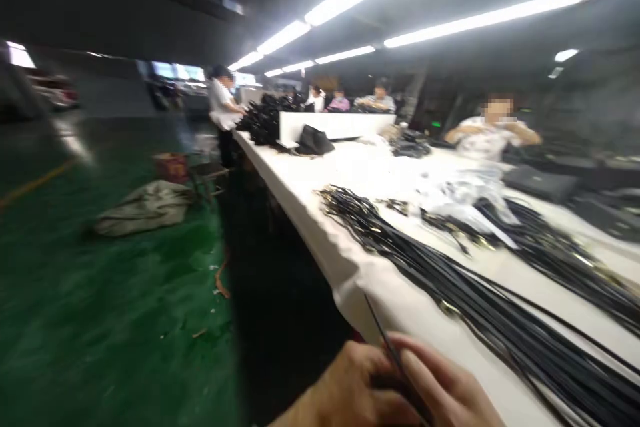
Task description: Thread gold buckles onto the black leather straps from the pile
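Observation:
At the bottom of the view, a thin black strap (376,317) passes between my two hands, its free end pointing up and away. My right hand (447,383) pinches it between thumb and fingers. Pressed close on the other side is my left hand (350,383), its fingers curled against the same strap. Motion blurs the picture, and the strap's lower part is hidden by the fingers. Just beyond my hands, a long bundle of black straps (450,280) with gold-coloured metal ends lies along the table (300,210), which has a pale cover.
Clear plastic bags (455,197) and a second strap bundle (555,240) lie farther right. A black bag (314,140) sits by a white divider (340,125). Several co-workers are around the table. Left, on the green floor (125,307), are a cloth heap (147,208) and a reddish box (171,167).

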Demonstrator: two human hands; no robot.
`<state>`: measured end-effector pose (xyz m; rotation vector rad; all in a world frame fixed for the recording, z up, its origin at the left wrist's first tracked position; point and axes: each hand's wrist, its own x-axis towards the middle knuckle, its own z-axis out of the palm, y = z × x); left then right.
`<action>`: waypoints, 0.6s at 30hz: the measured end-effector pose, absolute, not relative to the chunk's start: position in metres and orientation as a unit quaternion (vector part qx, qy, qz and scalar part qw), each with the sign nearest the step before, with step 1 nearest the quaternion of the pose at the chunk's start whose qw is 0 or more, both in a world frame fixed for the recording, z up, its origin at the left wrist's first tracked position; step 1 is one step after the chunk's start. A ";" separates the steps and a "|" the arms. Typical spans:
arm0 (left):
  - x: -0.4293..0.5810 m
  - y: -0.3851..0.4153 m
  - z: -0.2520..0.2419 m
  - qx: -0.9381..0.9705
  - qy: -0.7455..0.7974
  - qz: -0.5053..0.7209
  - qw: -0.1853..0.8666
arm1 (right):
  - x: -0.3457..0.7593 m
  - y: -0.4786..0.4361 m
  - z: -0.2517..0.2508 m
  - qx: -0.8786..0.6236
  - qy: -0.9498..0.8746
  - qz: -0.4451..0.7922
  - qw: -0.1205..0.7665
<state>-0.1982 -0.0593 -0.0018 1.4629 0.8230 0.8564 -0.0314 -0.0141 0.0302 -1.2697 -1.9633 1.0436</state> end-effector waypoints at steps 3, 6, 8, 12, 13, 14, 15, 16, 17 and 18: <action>-0.186 -0.040 -0.011 0.599 0.366 0.402 0.588 | -0.031 -0.012 0.039 -0.436 -0.571 0.608 0.337; -0.183 -0.033 -0.012 0.603 0.391 0.422 0.552 | -0.037 0.000 0.060 -0.375 -0.496 0.695 0.362; -0.185 -0.032 -0.011 0.609 0.406 0.429 0.529 | -0.031 0.004 0.072 -0.369 -0.494 0.693 0.373; -0.190 -0.027 -0.014 0.612 0.414 0.444 0.506 | 0.000 -0.002 0.073 -0.439 -0.522 0.633 0.365; -0.191 -0.026 -0.016 0.614 0.412 0.445 0.505 | 0.007 -0.005 0.068 -0.457 -0.538 0.620 0.341; -0.191 -0.025 -0.017 0.616 0.411 0.443 0.506 | 0.013 -0.009 0.061 -0.472 -0.555 0.611 0.310; -0.191 -0.025 -0.018 0.619 0.410 0.440 0.506 | 0.018 -0.012 0.054 -0.482 -0.572 0.602 0.280; -0.191 -0.024 -0.020 0.620 0.411 0.436 0.506 | 0.021 -0.016 0.045 -0.486 -0.588 0.592 0.259; -0.192 -0.024 -0.021 0.619 0.414 0.434 0.506 | 0.023 -0.018 0.037 -0.486 -0.601 0.583 0.250; -0.192 -0.023 -0.022 0.618 0.419 0.433 0.505 | 0.025 -0.021 0.030 -0.484 -0.610 0.575 0.252</action>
